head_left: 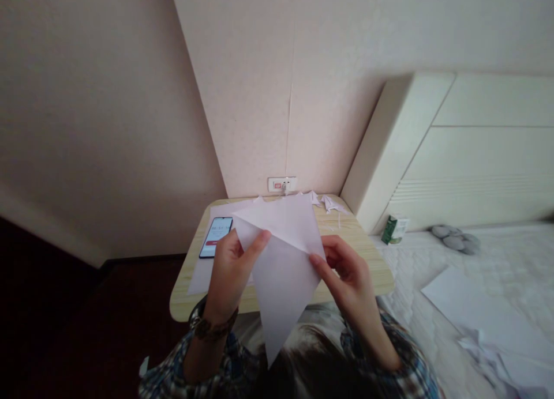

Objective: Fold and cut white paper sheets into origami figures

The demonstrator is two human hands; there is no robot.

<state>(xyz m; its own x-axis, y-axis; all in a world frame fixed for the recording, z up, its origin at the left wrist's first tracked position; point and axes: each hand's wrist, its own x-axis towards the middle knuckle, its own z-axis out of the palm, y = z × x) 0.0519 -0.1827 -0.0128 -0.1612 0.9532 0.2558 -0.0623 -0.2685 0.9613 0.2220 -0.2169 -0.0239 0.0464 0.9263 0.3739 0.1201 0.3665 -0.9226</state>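
A white sheet of paper [285, 272] is held up in front of me over the near edge of a small wooden table [372, 260]. A crease or folded edge slants across its upper part, and its lower end narrows to a point hanging towards my lap. My left hand [236, 255] pinches the sheet at its left side, thumb on top. On the right side, my right hand [341, 263] grips the edge between thumb and fingers. Left of the paper, a phone [215, 237] with a lit timer screen lies on another white sheet [199, 278].
Folded paper pieces [331, 204] lie along the table's back edge, below a wall socket [282, 184]. To the right, a bed [411, 272] carries a green and white carton [395, 229], a grey cushioned object [454, 239] and more white paper sheets [485, 312].
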